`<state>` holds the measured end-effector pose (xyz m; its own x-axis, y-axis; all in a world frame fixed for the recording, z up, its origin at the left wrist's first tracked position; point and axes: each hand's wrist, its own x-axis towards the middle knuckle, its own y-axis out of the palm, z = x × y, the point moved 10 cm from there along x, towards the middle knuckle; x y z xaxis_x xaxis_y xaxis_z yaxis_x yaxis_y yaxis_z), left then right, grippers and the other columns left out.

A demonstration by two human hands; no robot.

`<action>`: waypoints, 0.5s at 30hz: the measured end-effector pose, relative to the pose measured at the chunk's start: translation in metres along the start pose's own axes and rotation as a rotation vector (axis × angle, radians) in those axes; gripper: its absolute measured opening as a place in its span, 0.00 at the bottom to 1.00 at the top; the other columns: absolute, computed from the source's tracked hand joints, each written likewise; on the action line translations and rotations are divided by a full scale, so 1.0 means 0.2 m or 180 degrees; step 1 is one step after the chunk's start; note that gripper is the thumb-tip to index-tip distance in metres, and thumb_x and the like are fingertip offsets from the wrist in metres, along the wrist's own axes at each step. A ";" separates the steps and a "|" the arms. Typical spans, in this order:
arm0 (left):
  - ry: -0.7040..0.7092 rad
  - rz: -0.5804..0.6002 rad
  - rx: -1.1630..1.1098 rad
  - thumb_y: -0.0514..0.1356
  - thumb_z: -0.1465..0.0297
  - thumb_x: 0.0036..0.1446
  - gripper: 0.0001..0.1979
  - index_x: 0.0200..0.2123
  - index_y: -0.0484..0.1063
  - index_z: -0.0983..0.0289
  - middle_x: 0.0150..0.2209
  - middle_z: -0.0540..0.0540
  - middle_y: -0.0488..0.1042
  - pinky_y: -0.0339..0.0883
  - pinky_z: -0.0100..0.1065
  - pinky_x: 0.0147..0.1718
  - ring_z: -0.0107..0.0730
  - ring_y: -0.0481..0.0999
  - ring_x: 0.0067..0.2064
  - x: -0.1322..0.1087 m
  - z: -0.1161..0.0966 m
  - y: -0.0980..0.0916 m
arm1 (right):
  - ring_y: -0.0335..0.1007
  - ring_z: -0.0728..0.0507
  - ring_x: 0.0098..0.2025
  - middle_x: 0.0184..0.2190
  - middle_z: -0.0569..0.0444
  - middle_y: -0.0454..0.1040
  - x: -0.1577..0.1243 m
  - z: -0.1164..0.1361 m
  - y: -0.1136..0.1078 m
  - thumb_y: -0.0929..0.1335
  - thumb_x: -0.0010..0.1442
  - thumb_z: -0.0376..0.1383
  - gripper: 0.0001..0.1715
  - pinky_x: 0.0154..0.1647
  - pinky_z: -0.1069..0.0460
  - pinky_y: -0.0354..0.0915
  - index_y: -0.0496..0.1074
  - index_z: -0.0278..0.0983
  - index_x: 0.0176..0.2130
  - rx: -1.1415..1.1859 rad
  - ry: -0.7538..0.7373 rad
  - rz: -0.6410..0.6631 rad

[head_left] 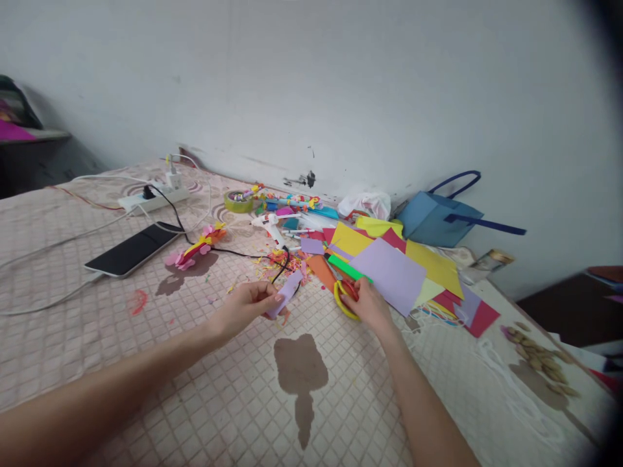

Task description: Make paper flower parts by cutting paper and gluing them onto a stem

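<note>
Between the thumb and fingers of my left hand point(256, 303) is a small strip of lilac paper point(288, 293), tilted up over the table. My right hand point(366, 301) has its fingers closed around the red and yellow handles of a pair of scissors point(346, 310), whose blades point away towards the paper pile. A bright green piece point(348, 266) lies just beyond my right fingers. Larger lilac sheets point(390, 274) and yellow sheets point(438, 267) overlap to the right of it. Colourful paper scraps point(280, 264) are scattered beyond my left hand.
A white glue gun point(270, 228) with a black cord lies behind the scraps. At the left are a phone point(136, 250), a power strip point(156, 200) and a pink-yellow paper flower point(197, 246). A blue bag point(438, 219) stands by the wall. White string point(516, 389) lies right.
</note>
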<state>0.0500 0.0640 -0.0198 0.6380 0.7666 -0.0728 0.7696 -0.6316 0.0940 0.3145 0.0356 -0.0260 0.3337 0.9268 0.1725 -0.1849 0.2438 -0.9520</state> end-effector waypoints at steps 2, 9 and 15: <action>0.0022 -0.0083 -0.0009 0.62 0.59 0.49 0.16 0.27 0.67 0.67 0.27 0.54 0.75 0.60 0.28 0.28 0.25 0.68 0.27 0.00 -0.01 -0.02 | 0.69 0.38 0.38 0.36 0.46 0.71 0.00 0.01 0.00 0.66 0.54 0.43 0.18 0.34 0.50 0.60 0.62 0.36 0.40 0.0074 -0.0036 0.0045; 0.0378 -0.0465 0.0075 0.63 0.60 0.49 0.15 0.25 0.68 0.67 0.22 0.48 0.68 0.57 0.26 0.26 0.22 0.64 0.25 0.03 -0.07 -0.13 | 0.70 0.41 0.37 0.35 0.47 0.71 0.00 0.00 -0.07 0.64 0.56 0.41 0.14 0.32 0.50 0.62 0.61 0.36 0.40 0.0414 -0.0075 0.0018; 0.0544 -0.0477 -0.0393 0.66 0.65 0.46 0.18 0.39 0.67 0.65 0.28 0.49 0.71 0.59 0.26 0.25 0.24 0.68 0.27 0.03 -0.11 -0.15 | 0.62 0.49 0.23 0.26 0.58 0.66 -0.05 0.10 -0.07 0.71 0.46 0.49 0.26 0.22 0.55 0.58 0.62 0.37 0.39 0.2995 0.0104 0.0673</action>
<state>0.0302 0.0907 -0.0018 0.4955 0.8656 0.0728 0.8395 -0.4987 0.2160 0.2948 0.0295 -0.0088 0.2314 0.9729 0.0001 -0.9047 0.2152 -0.3678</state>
